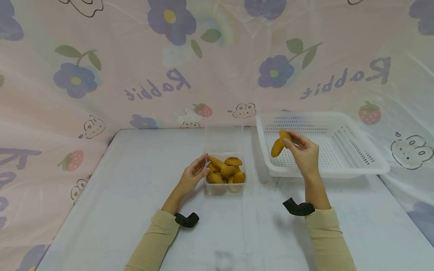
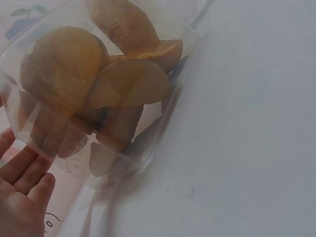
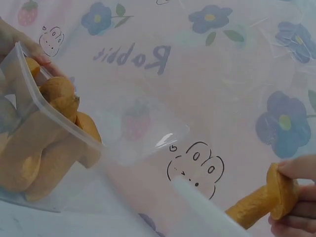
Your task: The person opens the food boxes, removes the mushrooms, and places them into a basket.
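Note:
My right hand (image 1: 306,152) pinches a yellow-brown mushroom (image 1: 278,147) by its cap, with the stem pointing down and left; in the right wrist view the cap (image 3: 281,191) sits between thumb and fingers. It is above the left part of the white basket (image 1: 356,172). My left hand (image 1: 193,174) rests its fairly straight fingers against the left side of a clear plastic box (image 1: 225,191). Several similar mushrooms (image 1: 228,171) fill that box nearly to its rim. Through the box wall, the left wrist view shows mushrooms (image 2: 64,69) close to the fingers (image 2: 35,170).
The box's clear lid (image 1: 223,139) stands raised behind it. The white basket, with slotted walls, stands right of the box at the back of the white table (image 1: 142,169). A patterned curtain (image 1: 220,75) hangs behind and at both sides.

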`<move>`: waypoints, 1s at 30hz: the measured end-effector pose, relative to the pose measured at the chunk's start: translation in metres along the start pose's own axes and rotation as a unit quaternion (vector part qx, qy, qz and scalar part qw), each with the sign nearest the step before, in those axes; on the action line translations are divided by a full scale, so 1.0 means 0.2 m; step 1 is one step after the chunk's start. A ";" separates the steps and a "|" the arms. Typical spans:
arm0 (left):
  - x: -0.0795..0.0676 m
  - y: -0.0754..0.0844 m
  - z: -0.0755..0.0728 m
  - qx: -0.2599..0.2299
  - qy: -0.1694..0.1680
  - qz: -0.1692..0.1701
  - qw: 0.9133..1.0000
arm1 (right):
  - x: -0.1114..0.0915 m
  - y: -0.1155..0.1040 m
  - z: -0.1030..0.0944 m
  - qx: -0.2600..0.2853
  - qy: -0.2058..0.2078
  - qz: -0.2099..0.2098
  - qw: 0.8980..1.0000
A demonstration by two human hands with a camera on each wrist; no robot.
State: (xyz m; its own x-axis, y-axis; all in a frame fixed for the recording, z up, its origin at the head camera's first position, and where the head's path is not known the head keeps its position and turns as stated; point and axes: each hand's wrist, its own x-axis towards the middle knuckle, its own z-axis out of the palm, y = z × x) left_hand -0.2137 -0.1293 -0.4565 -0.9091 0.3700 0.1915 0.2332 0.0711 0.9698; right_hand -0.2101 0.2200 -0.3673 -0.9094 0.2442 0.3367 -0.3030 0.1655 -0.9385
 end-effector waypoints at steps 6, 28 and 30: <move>0.00 -0.01 0.00 -0.004 0.000 0.000 1.000 | 0.01 0.06 -0.03 -0.077 -0.014 0.029 0.997; 0.03 0.01 -0.05 0.017 -0.039 -0.017 0.999 | -0.01 0.03 -0.02 -0.182 -0.093 0.002 0.979; 0.03 0.02 -0.06 0.015 -0.051 -0.021 0.998 | -0.03 0.02 -0.01 -0.177 -0.104 0.001 0.979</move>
State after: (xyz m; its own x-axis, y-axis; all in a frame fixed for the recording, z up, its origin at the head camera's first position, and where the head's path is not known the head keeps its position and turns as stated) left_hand -0.2231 -0.1376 -0.4501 -0.8787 0.4584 0.1334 0.2074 0.1148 0.9715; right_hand -0.2050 0.2208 -0.3722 -0.9592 0.0519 0.2779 -0.2170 0.4951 -0.8413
